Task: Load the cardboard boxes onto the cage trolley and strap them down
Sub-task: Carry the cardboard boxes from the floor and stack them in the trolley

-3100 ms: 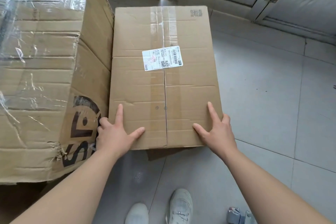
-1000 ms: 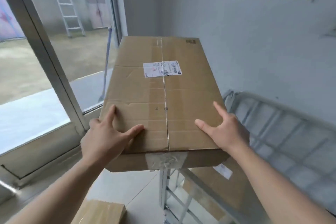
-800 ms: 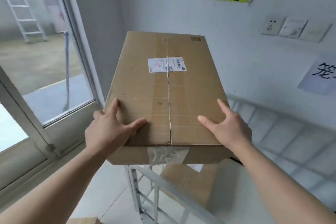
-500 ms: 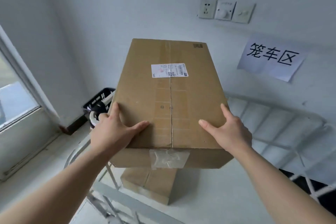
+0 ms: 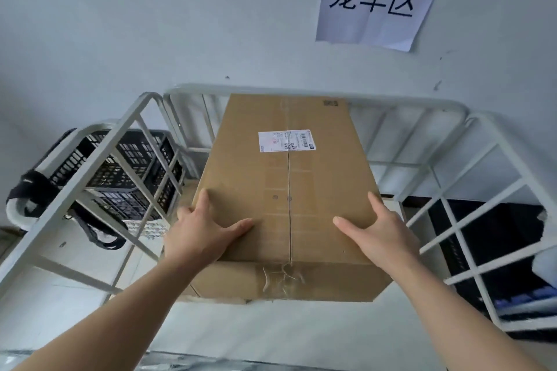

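I carry a taped cardboard box (image 5: 289,184) with a white shipping label inside the white metal cage trolley (image 5: 422,105). My left hand (image 5: 202,235) grips its near left corner and my right hand (image 5: 379,235) its near right corner, thumbs on top and fingers down the sides. The box's far end reaches the trolley's back rail. A sliver of another cardboard box (image 5: 188,193) shows below it at the left; whether the two touch is hidden.
The trolley's barred side panels stand on the left (image 5: 90,178) and right (image 5: 470,220). A black plastic crate (image 5: 126,166) with a black strap (image 5: 30,190) sits beyond the left panel. A paper sign (image 5: 373,3) hangs on the white wall behind.
I lifted the box off the floor, turned right past the glass door to the trolley, and the box has come down between its side panels. Both hands kept their hold.
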`<act>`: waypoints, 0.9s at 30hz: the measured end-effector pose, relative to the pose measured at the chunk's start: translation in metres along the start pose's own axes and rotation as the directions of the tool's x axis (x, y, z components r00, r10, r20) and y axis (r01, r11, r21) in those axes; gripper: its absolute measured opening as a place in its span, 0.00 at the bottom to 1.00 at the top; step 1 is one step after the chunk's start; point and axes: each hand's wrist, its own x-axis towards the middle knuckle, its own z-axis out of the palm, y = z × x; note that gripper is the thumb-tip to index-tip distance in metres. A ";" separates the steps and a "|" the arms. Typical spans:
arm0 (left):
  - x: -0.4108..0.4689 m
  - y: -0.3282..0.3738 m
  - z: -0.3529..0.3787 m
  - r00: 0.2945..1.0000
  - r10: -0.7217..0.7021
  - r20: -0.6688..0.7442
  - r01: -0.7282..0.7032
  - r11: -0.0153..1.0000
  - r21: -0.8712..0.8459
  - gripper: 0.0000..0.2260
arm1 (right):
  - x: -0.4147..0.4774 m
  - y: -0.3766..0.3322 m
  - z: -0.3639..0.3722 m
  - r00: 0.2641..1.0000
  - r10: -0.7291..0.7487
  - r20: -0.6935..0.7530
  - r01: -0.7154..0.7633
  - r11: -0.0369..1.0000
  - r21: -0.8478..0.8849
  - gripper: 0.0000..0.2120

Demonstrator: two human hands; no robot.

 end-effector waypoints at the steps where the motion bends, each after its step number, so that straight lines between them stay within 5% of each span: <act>1: 0.007 0.002 0.010 1.000 0.003 0.020 -0.003 1.000 0.003 0.50 | 0.005 0.006 0.006 1.000 0.019 0.005 -0.019 1.000 0.002 0.46; 16: 0.102 -0.001 0.172 0.957 -0.006 0.291 -0.014 0.998 0.064 0.51 | 0.091 0.080 0.128 0.957 0.267 0.112 -0.261 0.963 -0.068 0.48; 27: 0.133 -0.025 0.311 0.913 -0.167 0.372 0.171 0.985 0.021 0.53 | 0.173 0.143 0.229 0.946 0.277 0.172 -0.250 0.955 -0.160 0.48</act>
